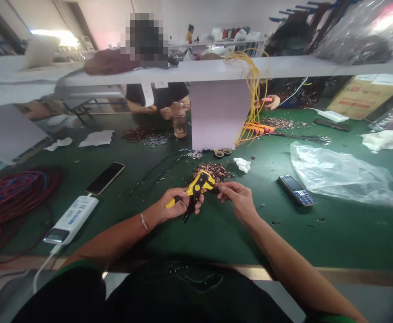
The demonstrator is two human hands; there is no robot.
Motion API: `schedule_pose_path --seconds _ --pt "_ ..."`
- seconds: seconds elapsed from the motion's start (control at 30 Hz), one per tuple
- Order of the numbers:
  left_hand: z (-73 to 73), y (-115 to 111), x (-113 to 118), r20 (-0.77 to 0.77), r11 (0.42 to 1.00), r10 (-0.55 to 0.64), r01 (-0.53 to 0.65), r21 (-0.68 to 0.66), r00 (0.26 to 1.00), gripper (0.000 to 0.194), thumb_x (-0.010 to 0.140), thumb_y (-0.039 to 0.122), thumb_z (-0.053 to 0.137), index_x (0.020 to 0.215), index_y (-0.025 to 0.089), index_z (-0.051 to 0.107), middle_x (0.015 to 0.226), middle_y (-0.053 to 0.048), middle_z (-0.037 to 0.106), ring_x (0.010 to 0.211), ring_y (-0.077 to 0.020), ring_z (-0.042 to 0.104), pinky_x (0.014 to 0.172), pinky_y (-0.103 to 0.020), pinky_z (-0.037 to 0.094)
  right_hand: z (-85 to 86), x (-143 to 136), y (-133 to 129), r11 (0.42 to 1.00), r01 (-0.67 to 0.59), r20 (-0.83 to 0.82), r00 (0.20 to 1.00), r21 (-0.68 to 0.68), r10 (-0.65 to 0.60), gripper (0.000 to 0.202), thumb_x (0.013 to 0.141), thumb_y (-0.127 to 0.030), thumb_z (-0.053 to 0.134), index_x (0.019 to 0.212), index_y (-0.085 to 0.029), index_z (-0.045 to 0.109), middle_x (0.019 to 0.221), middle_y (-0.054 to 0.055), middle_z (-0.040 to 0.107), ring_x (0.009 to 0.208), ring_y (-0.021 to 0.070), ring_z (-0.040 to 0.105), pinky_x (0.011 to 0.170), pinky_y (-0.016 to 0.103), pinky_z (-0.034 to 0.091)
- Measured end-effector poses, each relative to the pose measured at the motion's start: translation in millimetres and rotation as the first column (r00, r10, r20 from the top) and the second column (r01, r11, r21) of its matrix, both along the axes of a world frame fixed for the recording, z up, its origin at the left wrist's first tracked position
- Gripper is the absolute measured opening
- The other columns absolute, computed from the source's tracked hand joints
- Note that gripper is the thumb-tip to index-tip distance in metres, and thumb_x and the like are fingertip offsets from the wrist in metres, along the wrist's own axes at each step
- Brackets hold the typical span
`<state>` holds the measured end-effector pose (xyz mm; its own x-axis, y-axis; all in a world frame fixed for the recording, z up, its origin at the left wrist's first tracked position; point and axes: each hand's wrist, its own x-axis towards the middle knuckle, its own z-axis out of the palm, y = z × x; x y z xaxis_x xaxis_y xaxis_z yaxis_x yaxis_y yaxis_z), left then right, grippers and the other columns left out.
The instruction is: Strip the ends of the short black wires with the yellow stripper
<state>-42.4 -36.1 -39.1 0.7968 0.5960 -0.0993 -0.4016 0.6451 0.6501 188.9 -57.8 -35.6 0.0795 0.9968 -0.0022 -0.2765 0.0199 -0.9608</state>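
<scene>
My left hand [176,204] is wrapped round a yellow and black wire stripper [196,186], its head tilted up to the right. Right beside the stripper's jaws, the thumb and fingers of my right hand [239,199] are pinched together. Whatever lies between those fingertips is too small to make out. Just behind the tool is a heap of short, copper-coloured and dark wire pieces [221,171], partly hidden by it. Dark strands hang below my left hand.
A phone [105,178] and white power strip [73,220] lie left, near coiled red cables [11,206]. Rightward are a keypad phone [296,190] and clear plastic bag [341,175]. Yellow wires [252,89] hang from the shelf [209,69]; co-workers' hands [165,112] show beyond.
</scene>
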Motion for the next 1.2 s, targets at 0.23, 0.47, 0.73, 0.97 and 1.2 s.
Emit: schedule_pose_path --seconds 0.23,0.47,0.73,0.97,1.2 --pt "2.7 -2 8 0.001 0.995 -0.099 0.099 0.013 0.995 0.049 0.074 0.023 0.058 0.121 0.007 0.058 0.105 -0.018 0.065 0.086 -0.0260 0.063 0.084 -0.051 0.050 1.8 3 2 0.989 -0.118 -0.114 0.988 -0.094 0.107 0.023 0.065 -0.032 0.084 0.073 -0.014 0.073 0.055 0.004 0.071 0.052 0.0179 0.069 0.050 0.027 0.054" --pt "0.8 -10 14 -0.082 0.985 -0.167 0.170 0.034 0.983 0.044 0.085 0.022 0.053 0.127 0.014 0.051 0.101 -0.016 0.070 0.084 -0.0276 0.069 0.079 -0.046 0.051 2.8 10 3 0.996 -0.071 -0.158 0.985 -0.052 0.062 0.017 0.064 -0.027 0.085 0.073 -0.015 0.075 0.060 0.006 0.074 0.056 0.0186 0.070 0.055 0.029 0.056" --pt "0.6 -13 6 -0.128 0.968 -0.240 0.248 0.050 0.962 0.047 0.072 0.015 0.063 0.119 0.009 0.062 0.100 -0.014 0.069 0.092 -0.0252 0.068 0.085 -0.038 0.048 7.4 9 -1 0.997 -0.069 -0.151 0.987 -0.030 0.063 0.015 0.065 -0.027 0.083 0.075 -0.017 0.077 0.061 0.006 0.074 0.056 0.0195 0.070 0.055 0.031 0.056" --pt "-7.1 -7 4 -0.150 0.922 -0.364 0.378 0.080 0.919 0.063 0.063 0.014 0.069 0.125 0.011 0.058 0.100 -0.014 0.068 0.089 -0.0254 0.064 0.085 -0.040 0.047 19.4 4 -7 0.997 -0.072 -0.100 0.992 0.000 0.071 0.015 0.065 -0.029 0.083 0.074 -0.018 0.077 0.064 0.005 0.075 0.057 0.0193 0.069 0.058 0.035 0.058" --pt "3.3 -5 1 -0.158 0.949 -0.271 0.291 0.122 0.950 0.061 0.055 0.015 0.071 0.115 0.009 0.062 0.091 -0.012 0.067 0.083 -0.0246 0.060 0.081 -0.038 0.043 32.3 9 -6 0.992 -0.040 0.145 0.989 0.116 0.023 0.011 0.073 -0.030 0.075 0.078 -0.020 0.078 0.062 0.002 0.074 0.055 0.0187 0.069 0.057 0.034 0.057"
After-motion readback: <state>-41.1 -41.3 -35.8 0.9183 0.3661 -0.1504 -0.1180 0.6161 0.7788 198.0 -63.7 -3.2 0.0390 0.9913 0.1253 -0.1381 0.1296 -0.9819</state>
